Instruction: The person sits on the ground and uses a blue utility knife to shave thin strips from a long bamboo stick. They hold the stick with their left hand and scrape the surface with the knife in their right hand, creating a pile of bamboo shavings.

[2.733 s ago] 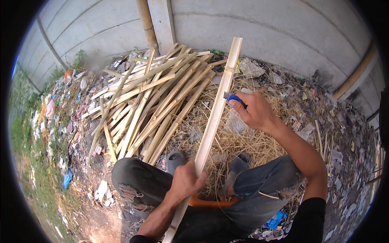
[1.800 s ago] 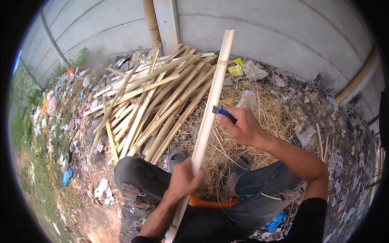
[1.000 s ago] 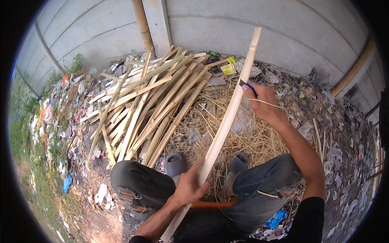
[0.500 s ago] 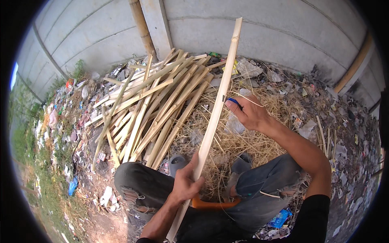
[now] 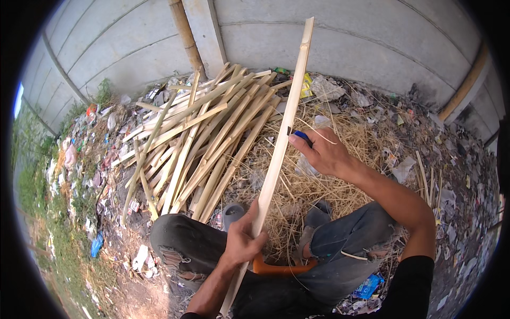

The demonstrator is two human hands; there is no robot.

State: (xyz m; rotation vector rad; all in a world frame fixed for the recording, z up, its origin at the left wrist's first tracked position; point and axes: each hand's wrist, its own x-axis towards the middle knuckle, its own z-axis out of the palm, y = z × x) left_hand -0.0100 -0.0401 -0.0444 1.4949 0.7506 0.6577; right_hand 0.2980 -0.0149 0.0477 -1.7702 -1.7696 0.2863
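Observation:
A long pale bamboo slat (image 5: 275, 159) slants up and away from my lap, its far end in front of the wall. My left hand (image 5: 243, 240) is closed round its lower part, between my knees. Blue-handled, the cutter knife (image 5: 303, 137) sits in my closed right hand (image 5: 328, 153), and its dark blade meets the slat's right edge around mid-length. A thin curled bamboo shaving (image 5: 325, 135) arches over the right hand's fingers. Part of the knife's handle is hidden in the fist.
A heap of bamboo slats (image 5: 204, 143) lies at the far left. Loose shavings (image 5: 350, 178) cover the ground ahead of my feet. A concrete wall (image 5: 340, 48) with bamboo poles closes off the back. Litter is strewn around, including a blue wrapper (image 5: 367, 287) by my right leg.
My right hand and the knife have moved slightly left and down along the slat. The slat's far end has shifted a little left and up; my left hand keeps its hold.

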